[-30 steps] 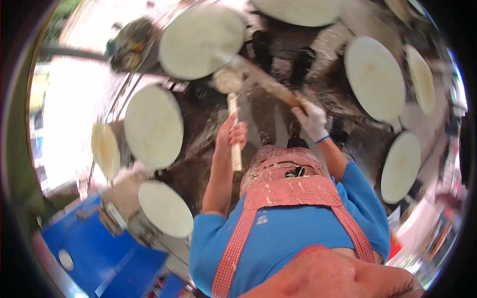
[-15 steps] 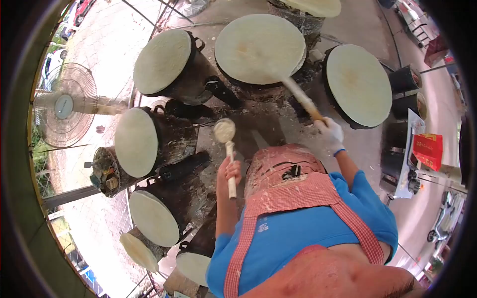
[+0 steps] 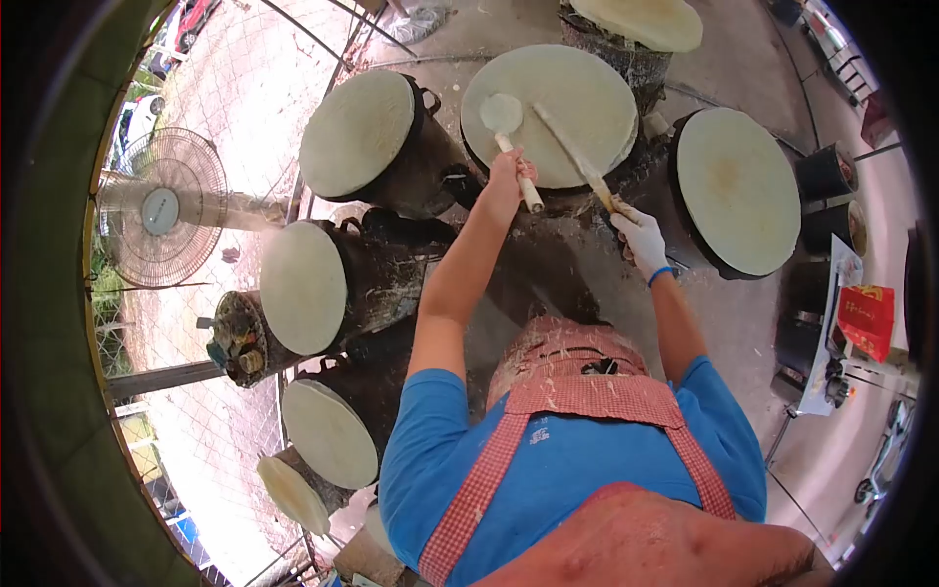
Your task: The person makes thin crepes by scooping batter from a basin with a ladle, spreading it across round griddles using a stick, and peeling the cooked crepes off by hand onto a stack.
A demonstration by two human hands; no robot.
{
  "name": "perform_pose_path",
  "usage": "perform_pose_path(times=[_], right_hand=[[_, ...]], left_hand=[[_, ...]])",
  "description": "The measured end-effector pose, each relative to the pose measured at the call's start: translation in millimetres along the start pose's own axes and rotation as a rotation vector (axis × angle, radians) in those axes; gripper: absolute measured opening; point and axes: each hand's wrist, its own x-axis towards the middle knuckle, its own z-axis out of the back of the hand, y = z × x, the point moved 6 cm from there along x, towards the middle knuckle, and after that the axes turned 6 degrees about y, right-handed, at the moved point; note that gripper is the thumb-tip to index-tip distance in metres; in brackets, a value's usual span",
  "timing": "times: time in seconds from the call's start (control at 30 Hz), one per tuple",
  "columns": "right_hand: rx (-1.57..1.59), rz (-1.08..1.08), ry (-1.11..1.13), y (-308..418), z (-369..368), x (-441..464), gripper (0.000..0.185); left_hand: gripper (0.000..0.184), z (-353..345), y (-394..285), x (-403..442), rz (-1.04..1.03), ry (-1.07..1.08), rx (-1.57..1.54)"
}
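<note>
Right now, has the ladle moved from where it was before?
Yes, away from the person: earlier the ladle was on the near side of the large pale disc, and now its bowl is over that disc.

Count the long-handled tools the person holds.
2: a cream, round-bowled ladle in the bare left hand, and a long, pale, stick-like scraper in the white-gloved right hand, both over a round, pale pancake.

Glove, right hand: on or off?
On. White glove covers the back of the right hand, ending near the blue wristband; the left hand is bare.
</note>
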Motion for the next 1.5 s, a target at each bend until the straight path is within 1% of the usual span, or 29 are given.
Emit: perform_pose_path(times=[0.1, 0.13, 0.2, 0.23, 0.33, 0.37, 0.43, 0.47, 0.53, 0.6, 0.63, 0.67, 0.73, 0.77, 0.8, 0.83, 0.87, 0.93, 0.97, 1.0, 1.03, 1.07, 1.13, 1.17, 1.2, 1.27, 1.3, 1.43, 1.5], right_hand=[[-0.378, -0.012, 0.017, 12.3, -20.7, 5.3, 0.036], [-0.378, -0.021, 0.013, 2.8, -21.2, 10.1, 0.036], [-0.948, 0.430, -0.163, 12.9, -22.7, 10.9, 0.034], [-0.972, 0.235, -0.128, 25.5, -20.9, 8.4, 0.034], [-0.753, 0.326, -0.167, 19.3, -26.1, 14.5, 0.035], [-0.638, 0.310, -0.060, 14.5, -35.8, 18.7, 0.035], [-0.769, 0.237, -0.083, 23.2, -29.5, 8.2, 0.035], [-0.893, 0.174, -0.107, 34.6, -25.4, 2.9, 0.035], [-0.922, 0.082, -0.099, 35.7, -13.7, 7.1, 0.035], [-0.500, 0.173, -0.131, 13.6, -14.2, 17.2, 0.034], [-0.549, 0.403, -0.097, 8.8, -25.9, 22.1, 0.034], [-0.714, 0.271, -0.058, 17.4, -39.2, 15.0, 0.035], [-0.979, 0.232, -0.108, 19.7, -37.8, 18.1, 0.034], [-0.960, 0.212, -0.145, 22.4, -31.1, 21.3, 0.035], [-0.935, 0.193, -0.186, 23.2, -22.7, 26.2, 0.036], [-0.788, 0.334, -0.223, 13.7, -21.2, 32.3, 0.034], [-0.785, 0.328, -0.233, 13.0, -27.5, 26.6, 0.034], [-0.561, 0.448, -0.039, 11.9, -58.0, 4.9, 0.031], [-0.334, 0.177, 0.088, -0.9, -65.4, -2.8, 0.031], [-0.092, -0.083, 0.192, -12.7, -68.8, -16.4, 0.031], [-0.079, -0.110, 0.260, -22.2, -63.6, -32.1, 0.031], [-0.063, -0.135, 0.320, -34.9, -52.0, -48.9, 0.032], [-0.171, -0.185, 0.252, -47.5, -16.9, -74.9, 0.047], [-0.235, -0.067, 0.160, -40.9, 1.1, -90.7, 0.052], [-0.215, -0.075, 0.136, -53.0, 12.9, -98.8, 0.052], [-0.669, -0.014, -0.117, -75.6, 50.3, -103.2, 0.047], [-0.744, -0.124, -0.164, -84.8, 69.9, -105.0, 0.044], [-0.846, -0.150, -0.289, -80.4, 134.8, -111.2, 0.043], [-0.775, -0.147, -0.372, -80.7, 164.2, -115.6, 0.047]], left_hand=[[0.022, 15.6, -3.9, 10.6, -0.063, -0.129, 0.042], [0.022, 20.8, -7.5, 11.2, -0.054, -0.132, 0.042], [0.023, 30.7, -8.0, 8.0, 0.083, -0.049, -0.145], [0.026, 31.6, -9.7, 4.6, 0.090, -0.034, -0.162], [0.028, 27.8, -13.6, -6.4, 0.087, 0.008, -0.092], [0.028, 25.2, -16.3, -10.6, 0.093, 0.010, -0.098], [0.022, 18.6, -20.7, -25.1, 0.268, 0.102, -0.411], [0.017, 23.4, -30.8, -34.9, 0.437, 0.447, -0.549], [0.015, 29.0, -41.0, -86.7, 0.122, 0.600, -0.034], [0.013, 39.9, -27.7, -120.8, 0.153, 0.479, -0.124], [0.013, 47.3, -21.7, -132.2, 0.180, 0.355, -0.212], [0.013, 45.4, -23.0, -143.3, 0.191, 0.348, -0.217], [0.015, 46.4, -20.8, -166.7, 0.434, 0.228, -0.612], [0.026, 58.4, -21.0, -175.1, 0.392, 0.291, -0.460], [0.026, 69.4, -16.4, -187.7, 0.397, 0.285, -0.455], [0.026, 77.0, -17.3, -201.0, 0.265, 0.348, -0.261], [0.026, 81.5, -19.0, -211.6, 0.134, 0.413, -0.067], [0.026, 90.7, -3.1, -217.4, 0.178, 0.414, -0.103], [0.026, 95.0, 8.5, -219.6, 0.214, 0.413, -0.145], [0.023, 100.4, 19.7, -224.6, 0.361, 0.348, -0.412], [0.025, 102.4, 31.2, -230.9, 0.529, 0.264, -0.667], [0.034, 103.3, 42.0, -236.5, 0.566, 0.199, -0.663], [0.029, 113.5, 62.0, -243.0, 0.511, 0.241, -0.529], [0.031, 121.0, 73.3, -244.9, 0.506, 0.324, -0.505], [0.031, 123.8, 82.6, -246.2, 0.533, 0.315, -0.487], [0.034, 130.2, 96.9, -244.1, 0.505, 0.227, -0.471], [0.029, 118.7, 108.3, -246.5, 0.461, 0.133, -0.445], [0.033, 93.5, 161.3, -231.5, 0.601, 0.120, -0.568], [0.031, 73.6, 175.5, -215.2, 0.636, 0.133, -0.471]])
